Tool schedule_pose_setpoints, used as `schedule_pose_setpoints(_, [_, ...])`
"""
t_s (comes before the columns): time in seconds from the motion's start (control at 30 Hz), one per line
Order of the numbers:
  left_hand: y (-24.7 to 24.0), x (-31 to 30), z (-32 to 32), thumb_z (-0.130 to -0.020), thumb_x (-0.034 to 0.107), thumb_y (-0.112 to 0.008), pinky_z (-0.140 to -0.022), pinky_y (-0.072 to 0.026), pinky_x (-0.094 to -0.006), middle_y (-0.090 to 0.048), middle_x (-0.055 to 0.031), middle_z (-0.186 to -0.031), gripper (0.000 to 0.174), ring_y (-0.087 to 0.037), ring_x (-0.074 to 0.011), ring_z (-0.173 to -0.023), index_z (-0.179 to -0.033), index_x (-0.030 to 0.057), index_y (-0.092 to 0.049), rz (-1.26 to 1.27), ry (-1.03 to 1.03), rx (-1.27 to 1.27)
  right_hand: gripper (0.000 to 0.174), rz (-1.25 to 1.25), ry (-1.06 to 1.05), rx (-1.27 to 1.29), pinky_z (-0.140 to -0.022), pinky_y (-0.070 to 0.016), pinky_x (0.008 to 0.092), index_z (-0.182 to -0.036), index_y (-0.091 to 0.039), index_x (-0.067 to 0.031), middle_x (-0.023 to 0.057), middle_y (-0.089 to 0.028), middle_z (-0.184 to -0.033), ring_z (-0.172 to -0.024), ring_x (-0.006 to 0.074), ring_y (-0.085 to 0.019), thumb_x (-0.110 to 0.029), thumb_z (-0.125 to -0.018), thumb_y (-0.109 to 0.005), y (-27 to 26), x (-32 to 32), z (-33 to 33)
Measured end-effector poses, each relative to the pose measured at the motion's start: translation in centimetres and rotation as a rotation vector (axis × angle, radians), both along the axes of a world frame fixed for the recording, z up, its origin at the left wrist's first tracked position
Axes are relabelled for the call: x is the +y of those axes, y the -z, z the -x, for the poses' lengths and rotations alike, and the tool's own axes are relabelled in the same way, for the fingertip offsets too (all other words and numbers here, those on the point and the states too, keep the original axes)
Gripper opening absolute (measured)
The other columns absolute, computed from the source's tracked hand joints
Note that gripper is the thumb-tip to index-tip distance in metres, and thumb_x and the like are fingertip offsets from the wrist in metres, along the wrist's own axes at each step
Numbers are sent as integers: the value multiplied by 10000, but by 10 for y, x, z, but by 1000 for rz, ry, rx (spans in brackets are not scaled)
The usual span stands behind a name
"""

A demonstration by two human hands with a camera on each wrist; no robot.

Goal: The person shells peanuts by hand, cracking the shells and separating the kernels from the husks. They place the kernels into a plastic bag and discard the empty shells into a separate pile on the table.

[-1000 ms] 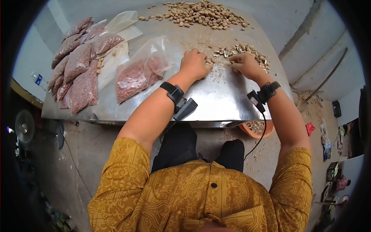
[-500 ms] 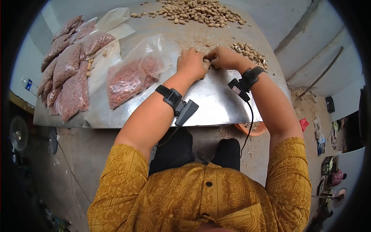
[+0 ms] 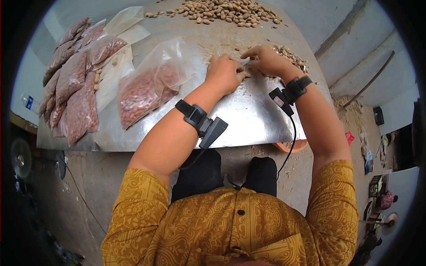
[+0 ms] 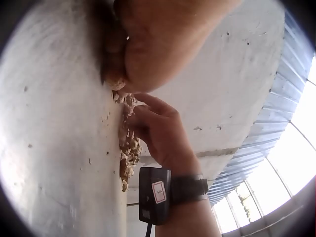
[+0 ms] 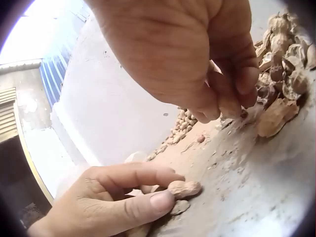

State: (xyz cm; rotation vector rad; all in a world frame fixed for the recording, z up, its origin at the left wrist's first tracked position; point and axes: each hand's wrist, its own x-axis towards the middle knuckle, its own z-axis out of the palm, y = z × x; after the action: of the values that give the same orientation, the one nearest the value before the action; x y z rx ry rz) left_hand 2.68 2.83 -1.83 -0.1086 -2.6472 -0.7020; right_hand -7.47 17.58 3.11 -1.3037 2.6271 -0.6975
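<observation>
My left hand [image 3: 223,74] is low over the metal table [image 3: 248,119], its fingers curled. In the right wrist view, its thumb and index finger close about an unshelled peanut [image 5: 184,189], with another shell just under it. Right of it is my right hand [image 3: 269,62], fingers bent down close over the tabletop beside a heap of cracked peanut shells [image 5: 281,74]. Bits of shell lie under those fingertips; I cannot tell whether they hold anything. A single reddish kernel [image 5: 201,139] lies on the table between the hands.
A large pile of unshelled peanuts [image 3: 226,11] spreads at the table's far side. Left stands an open clear bag [image 3: 146,91] of reddish kernels, beside stacked filled bags [image 3: 73,84]. Below the front edge is an orange basin [image 3: 298,146]. A long-handled shovel [image 3: 370,80] leans at right.
My right hand came left from the shell heap to meet the left hand, then moved back right, apart from it. The left hand has stayed near the same spot.
</observation>
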Motion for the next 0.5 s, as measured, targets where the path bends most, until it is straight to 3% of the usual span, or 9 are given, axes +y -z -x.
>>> schedule_pose_setpoints(0.1, [-3, 1, -1, -730, 293, -659, -877, -384, -378, -595, -107, -1018, 206, -479, -329, -973, -859, 142, -714, 21, 54, 2, 308, -132, 92, -125, -741, -493, 333, -1026, -638, -33, 168, -653, -930, -814, 272, -631, -60, -730, -556, -6, -5, -10])
schedule_pose_setpoints(0.23, [-2, 3, -3, -732, 276, -649, -886, -380, -382, -591, -104, -1040, 209, -473, -331, -986, -878, 140, -711, -27, 57, 1, 294, -42, 337, -245, -684, -504, 328, -1026, -634, -21, 168, -654, -871, -722, 247, -642, -67, -745, -558, -11, 7, -2])
schedule_pose_setpoints(0.27, [0, 3, -1, -732, 275, -648, -890, -377, -381, -588, -103, -1045, 214, -470, -331, -989, -886, 140, -709, -33, 62, 18, 289, 78, 158, 84, -588, -498, 302, -1037, -623, 1, 137, -644, -765, -612, 186, -623, -55, -763, -549, 2, 16, 12])
schedule_pose_setpoints(0.37, [5, 5, 0, -731, 271, -648, -900, -370, -380, -581, -98, -1056, 226, -464, -328, -997, -907, 141, -704, -41, 68, 40, 255, 168, 201, -378, -535, -471, 267, -1016, -629, 8, 80, -614, -677, -571, 125, -579, -54, -778, -560, -13, 29, -6])
schedule_pose_setpoints(0.5, [2, 6, -2, -732, 267, -649, -902, -369, -381, -580, -96, -1040, 231, -462, -327, -997, -916, 138, -701, -29, 75, 24, 190, -19, 100, -446, -528, -452, 238, -998, -621, -9, 18, -590, -699, -597, 85, -546, -48, -819, -573, -3, 45, -18])
